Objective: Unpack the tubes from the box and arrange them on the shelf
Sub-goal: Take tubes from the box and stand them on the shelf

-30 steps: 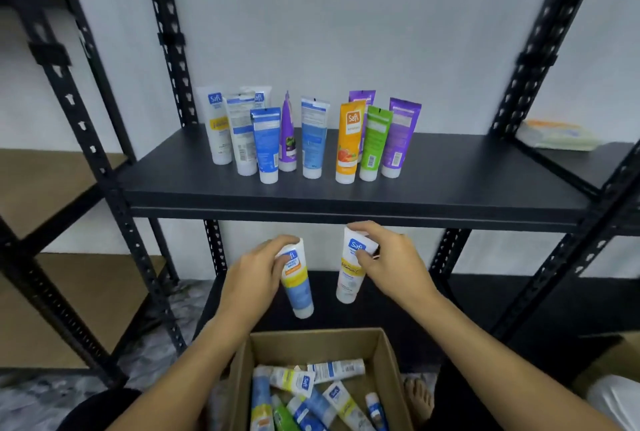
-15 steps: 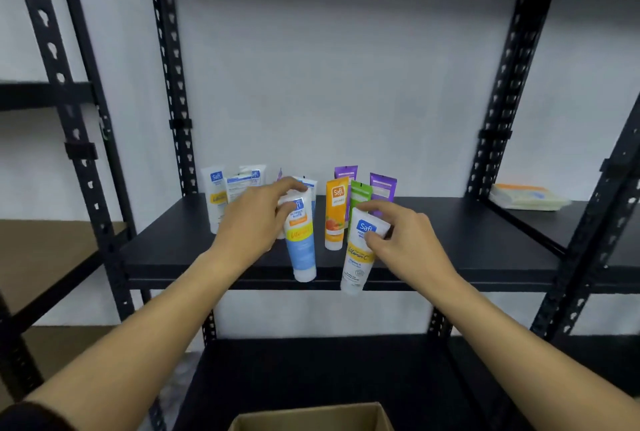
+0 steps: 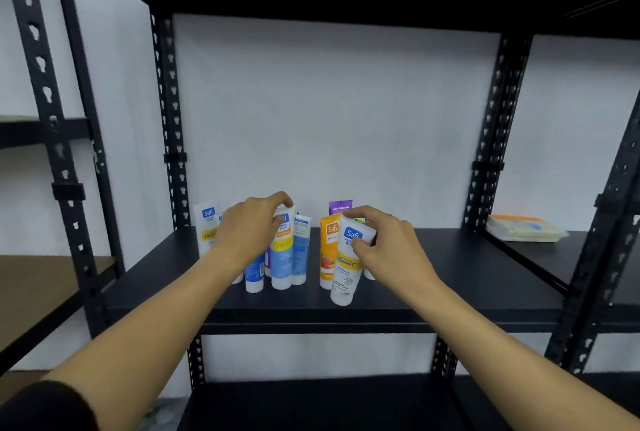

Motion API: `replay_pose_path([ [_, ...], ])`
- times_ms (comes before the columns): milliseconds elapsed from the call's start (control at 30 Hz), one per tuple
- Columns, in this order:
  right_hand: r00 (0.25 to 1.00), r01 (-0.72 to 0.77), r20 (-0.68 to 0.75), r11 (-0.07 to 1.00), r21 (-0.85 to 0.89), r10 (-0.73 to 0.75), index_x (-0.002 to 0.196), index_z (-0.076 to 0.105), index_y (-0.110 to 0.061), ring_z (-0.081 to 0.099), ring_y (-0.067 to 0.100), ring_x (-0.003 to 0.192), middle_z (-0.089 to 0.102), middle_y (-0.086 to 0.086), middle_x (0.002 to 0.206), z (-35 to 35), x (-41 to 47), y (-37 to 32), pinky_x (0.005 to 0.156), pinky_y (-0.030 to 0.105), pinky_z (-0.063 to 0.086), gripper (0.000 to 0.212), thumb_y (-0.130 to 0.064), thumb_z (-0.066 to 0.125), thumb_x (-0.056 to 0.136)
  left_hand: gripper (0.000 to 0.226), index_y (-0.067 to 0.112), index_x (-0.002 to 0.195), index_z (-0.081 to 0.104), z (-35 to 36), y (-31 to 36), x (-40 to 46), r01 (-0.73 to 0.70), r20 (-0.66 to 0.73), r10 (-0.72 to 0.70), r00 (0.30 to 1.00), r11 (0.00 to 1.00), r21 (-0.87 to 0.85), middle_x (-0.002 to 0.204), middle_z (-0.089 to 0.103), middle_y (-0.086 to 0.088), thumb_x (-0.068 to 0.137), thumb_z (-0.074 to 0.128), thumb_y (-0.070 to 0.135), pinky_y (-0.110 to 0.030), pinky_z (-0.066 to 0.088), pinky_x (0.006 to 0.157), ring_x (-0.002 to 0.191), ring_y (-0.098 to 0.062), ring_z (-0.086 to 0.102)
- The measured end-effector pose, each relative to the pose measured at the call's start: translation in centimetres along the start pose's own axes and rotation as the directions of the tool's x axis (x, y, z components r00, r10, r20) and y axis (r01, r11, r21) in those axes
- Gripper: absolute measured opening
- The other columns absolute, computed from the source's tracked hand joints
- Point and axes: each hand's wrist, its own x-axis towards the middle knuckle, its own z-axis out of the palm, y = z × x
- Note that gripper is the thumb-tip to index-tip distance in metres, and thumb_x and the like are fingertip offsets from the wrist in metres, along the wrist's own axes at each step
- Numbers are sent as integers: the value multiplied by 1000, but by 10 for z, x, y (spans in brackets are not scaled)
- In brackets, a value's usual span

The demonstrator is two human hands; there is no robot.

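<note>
Left hand (image 3: 251,228) gripping glossy blue-and-yellow tube (image 3: 282,254), right hand (image 3: 382,247) pinching tilted white plastic tube (image 3: 346,271), caps down on matte black metal shelf (image 3: 450,278)

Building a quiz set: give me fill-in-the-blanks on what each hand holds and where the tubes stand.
1. The left hand holds a white, yellow and ____ tube by its top.
2. The right hand holds a white tube in front of the ____ tube.
3. Both tubes stand cap-____ on the shelf.

Missing: blue; orange; down
</note>
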Motion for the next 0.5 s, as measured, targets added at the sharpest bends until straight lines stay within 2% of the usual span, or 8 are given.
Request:
replay_pose_path([
  [67,1000,-5,8,1000,-2,5,127,57,-36,66,5,81,67,-7,113,5,4,-1,60,19,56,42,-11,60,93,24,36,122,52,5,-2,1,-7,2,7,1000,999,38,109,71,2,99,51,30,-32,48,64,85,-19,65],
  [167,1000,6,21,1000,-24,-5,128,56,-37,59,2,67,67,-5,111,14,11,-2,52,15,46,43,-11,56,93,25,35,124,52,13,-1,-1,0,14,0,1000,998,56,106,70,1,99,50,29,-30,44,61,86,-19,64],
  [233,1000,8,14,1000,-26,-7,128,55,-37,58,4,64,67,-4,110,19,15,-3,52,18,47,44,-11,55,93,26,34,126,51,18,-2,-4,14,7,-14,1000,999,48,103,70,2,100,48,28,-29,43,59,84,-18,63],
  [367,999,29,16,999,-34,-28,129,56,-32,63,10,87,67,-3,113,28,23,-6,64,19,51,42,-9,56,94,29,32,129,51,24,-8,-7,14,-17,-13,1000,1000,10,111,68,4,101,48,27,-28,47,61,85,-16,64],
  [433,999,49,13,998,-44,-48,130,58,-27,62,11,102,65,-3,119,32,26,-7,75,21,52,41,-7,58,93,31,30,131,53,24,-9,-6,-14,-36,14,999,1000,-11,120,64,5,101,49,27,-29,51,68,95,-16,64],
  [500,997,77,6,994,-71,-77,129,61,-23,56,8,107,61,-3,124,37,31,-9,81,21,48,40,-6,58,92,32,28,132,56,22,-11,-5,-54,-66,53,996,998,-15,123,61,6,101,50,28,-29,50,74,106,-15,60],
])
